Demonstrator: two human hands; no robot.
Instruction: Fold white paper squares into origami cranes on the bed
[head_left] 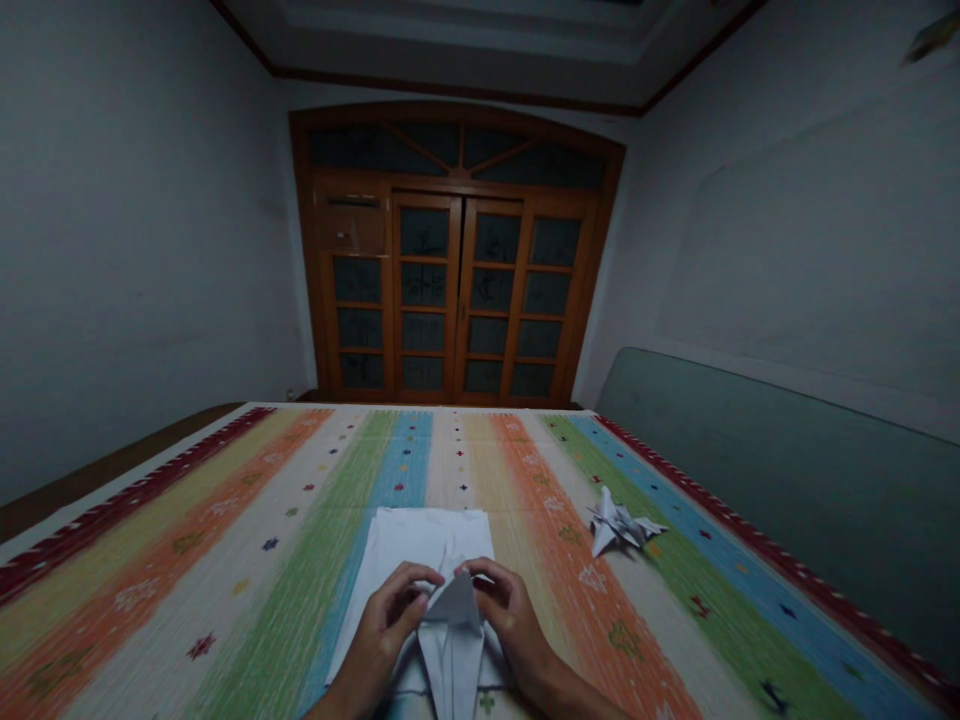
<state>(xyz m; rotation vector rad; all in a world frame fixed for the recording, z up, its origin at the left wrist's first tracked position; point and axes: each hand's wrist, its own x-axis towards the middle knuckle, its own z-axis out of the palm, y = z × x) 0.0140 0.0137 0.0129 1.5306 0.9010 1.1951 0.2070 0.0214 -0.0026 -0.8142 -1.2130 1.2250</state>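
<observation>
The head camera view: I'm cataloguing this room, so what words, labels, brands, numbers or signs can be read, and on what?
None can be read.
Dark marks on the glass panes of the brown wooden double doors are too blurred to read.
The folded white paper shows no text.

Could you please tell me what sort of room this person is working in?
Probably a bedroom: a striped woven cover on what looks like a bed, a green panel like a headboard, and glazed wooden doors ahead.
</observation>
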